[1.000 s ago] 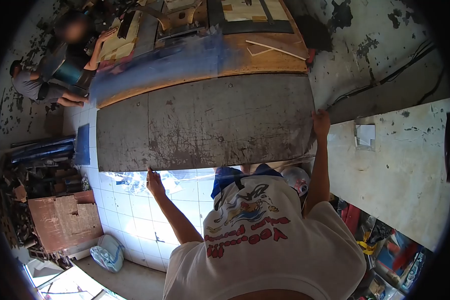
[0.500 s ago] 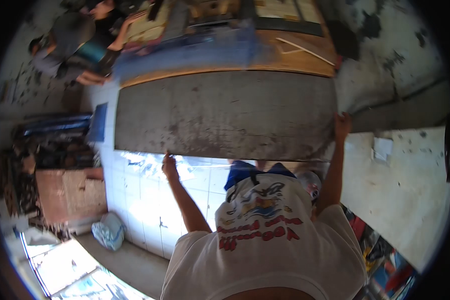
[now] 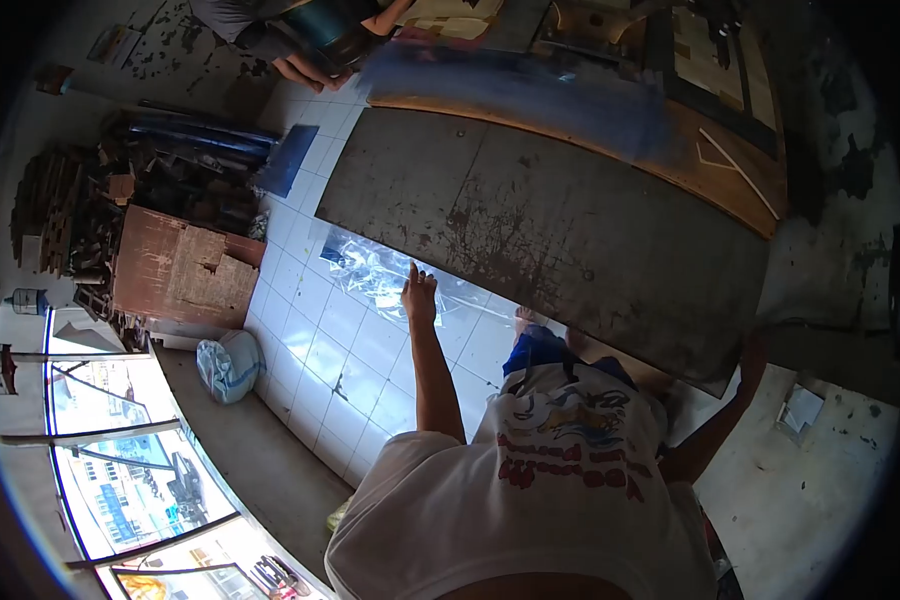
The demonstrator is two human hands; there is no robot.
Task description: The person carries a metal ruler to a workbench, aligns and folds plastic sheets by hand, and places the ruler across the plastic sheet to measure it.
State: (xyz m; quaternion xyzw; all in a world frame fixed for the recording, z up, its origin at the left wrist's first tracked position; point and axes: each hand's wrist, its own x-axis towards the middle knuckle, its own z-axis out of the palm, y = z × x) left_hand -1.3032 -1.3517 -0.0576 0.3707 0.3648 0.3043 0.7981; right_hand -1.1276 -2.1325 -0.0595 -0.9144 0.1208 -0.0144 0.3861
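A large dark board (image 3: 570, 220), scuffed and scratched across its face, spans the middle of the view between my hands. My left hand (image 3: 420, 292) grips its near long edge, the fingertips at the rim and part of the fingers hidden. At the board's right end, my right hand (image 3: 752, 362) holds the short edge; it is dim and slightly smeared. The far long edge lies against a wooden table (image 3: 740, 185) with blue material (image 3: 530, 95) on it.
Clear plastic (image 3: 380, 275) lies on the white tiled floor (image 3: 310, 385). Scrap wood (image 3: 80, 200) and a reddish-brown panel (image 3: 160, 270) stand left, near a tied bag (image 3: 230, 365). Another person (image 3: 300, 40) is at the far left of the table. A pale surface (image 3: 770, 470) is on my right.
My view has swung left, so the board and table appear shifted right and slanting down to the right. Both hands remain at the board's edges.
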